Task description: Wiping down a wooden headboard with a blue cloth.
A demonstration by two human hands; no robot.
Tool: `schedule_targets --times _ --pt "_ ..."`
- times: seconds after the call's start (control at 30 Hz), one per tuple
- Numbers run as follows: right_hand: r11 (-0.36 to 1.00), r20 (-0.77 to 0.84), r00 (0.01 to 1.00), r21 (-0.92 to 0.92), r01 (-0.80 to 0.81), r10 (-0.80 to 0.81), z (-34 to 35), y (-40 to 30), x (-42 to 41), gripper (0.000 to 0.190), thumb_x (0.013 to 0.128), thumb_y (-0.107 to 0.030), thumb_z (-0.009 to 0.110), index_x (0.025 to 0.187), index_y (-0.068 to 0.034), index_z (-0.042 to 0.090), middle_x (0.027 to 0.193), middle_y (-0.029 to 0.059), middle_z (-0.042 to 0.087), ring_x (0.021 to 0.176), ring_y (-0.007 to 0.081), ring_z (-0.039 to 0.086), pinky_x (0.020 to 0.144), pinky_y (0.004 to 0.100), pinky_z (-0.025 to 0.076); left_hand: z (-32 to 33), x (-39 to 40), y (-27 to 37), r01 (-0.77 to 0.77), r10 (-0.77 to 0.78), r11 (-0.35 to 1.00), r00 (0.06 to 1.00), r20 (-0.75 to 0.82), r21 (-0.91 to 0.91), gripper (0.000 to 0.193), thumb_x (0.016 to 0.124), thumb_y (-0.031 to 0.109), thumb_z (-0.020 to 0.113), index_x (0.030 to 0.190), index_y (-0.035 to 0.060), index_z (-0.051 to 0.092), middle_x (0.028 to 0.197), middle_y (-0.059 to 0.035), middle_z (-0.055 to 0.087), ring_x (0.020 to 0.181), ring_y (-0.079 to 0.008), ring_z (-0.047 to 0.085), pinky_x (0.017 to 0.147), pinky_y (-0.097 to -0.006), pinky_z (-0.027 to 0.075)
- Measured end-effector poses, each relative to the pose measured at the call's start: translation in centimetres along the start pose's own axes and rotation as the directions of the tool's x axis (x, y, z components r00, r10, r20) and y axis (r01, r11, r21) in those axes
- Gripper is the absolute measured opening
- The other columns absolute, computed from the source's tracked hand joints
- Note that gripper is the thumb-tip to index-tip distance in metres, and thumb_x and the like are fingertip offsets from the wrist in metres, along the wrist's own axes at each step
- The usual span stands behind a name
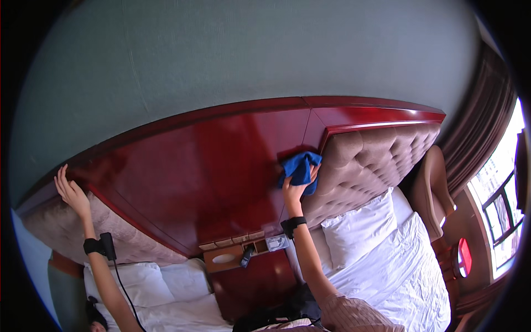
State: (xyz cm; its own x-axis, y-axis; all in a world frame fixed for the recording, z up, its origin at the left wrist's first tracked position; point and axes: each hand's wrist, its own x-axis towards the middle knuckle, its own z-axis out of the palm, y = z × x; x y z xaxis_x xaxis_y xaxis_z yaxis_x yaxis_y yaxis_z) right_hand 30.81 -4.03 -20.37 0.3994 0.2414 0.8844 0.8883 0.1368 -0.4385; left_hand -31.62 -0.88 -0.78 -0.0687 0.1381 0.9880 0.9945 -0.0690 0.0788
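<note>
A blue cloth (299, 168) is bunched in my right hand (296, 189), pressed against the glossy dark-red wooden wall panel (232, 166), just left of the tufted brown headboard (373, 157). My left hand (74, 193) holds nothing; its fingers are apart and rest at the panel's top edge on the far left, above the second upholstered headboard (120, 224). Both wrists wear black bands, and a cable runs down from the left one.
Between two beds with white pillows (361, 232) stands a red nightstand (253, 282); a phone handset (247, 256) and a small tray lie on it. A brown armchair (433, 191), curtain (483, 112) and window are at the right. Part of a person's head (95, 315) shows at lower left.
</note>
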Motion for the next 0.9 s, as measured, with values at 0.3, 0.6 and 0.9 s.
schedule_targets --times 0.3,0.6,0.9 --pt "0.99 0.053 0.99 0.039 -0.134 0.132 0.5 2.6 -7.7 0.058 0.077 -0.019 0.055 0.13 0.003 0.047 0.145 0.0311 0.028 0.139 0.0531 0.011 0.109 0.0611 0.013 0.2 -0.3 1.0 0.042 -0.042 0.999 0.999 0.009 -0.017 0.045 0.088 0.011 0.039 0.13 0.0174 0.053 0.138 -0.0034 0.048 0.136 -0.0334 0.033 0.109 -0.0469 0.027" --pt "1.0 -0.054 0.998 0.016 -0.022 0.023 -0.3 -3.8 5.9 0.068 0.083 -0.02 0.049 0.144 0.005 0.029 0.153 0.0277 0.017 0.144 0.0449 0.001 0.112 0.0536 0.003 0.0 -0.4 1.9 0.082 -0.081 0.996 0.997 0.019 -0.021 0.045 0.089 0.011 0.039 0.132 0.0194 0.051 0.14 -0.0014 0.046 0.137 -0.0319 0.031 0.109 -0.0466 0.026" --pt "0.996 -0.067 0.994 0.013 0.084 -0.083 2.8 -17.8 2.8 0.064 0.072 -0.014 0.06 0.134 -0.005 0.049 0.147 0.0256 0.032 0.14 0.0485 0.019 0.108 0.0556 0.016 -0.4 -0.2 1.7 0.071 -0.071 0.997 0.997 0.002 -0.037 0.045 0.089 0.01 0.038 0.131 0.0195 0.053 0.139 -0.0005 0.048 0.137 -0.0289 0.033 0.109 -0.0451 0.025"
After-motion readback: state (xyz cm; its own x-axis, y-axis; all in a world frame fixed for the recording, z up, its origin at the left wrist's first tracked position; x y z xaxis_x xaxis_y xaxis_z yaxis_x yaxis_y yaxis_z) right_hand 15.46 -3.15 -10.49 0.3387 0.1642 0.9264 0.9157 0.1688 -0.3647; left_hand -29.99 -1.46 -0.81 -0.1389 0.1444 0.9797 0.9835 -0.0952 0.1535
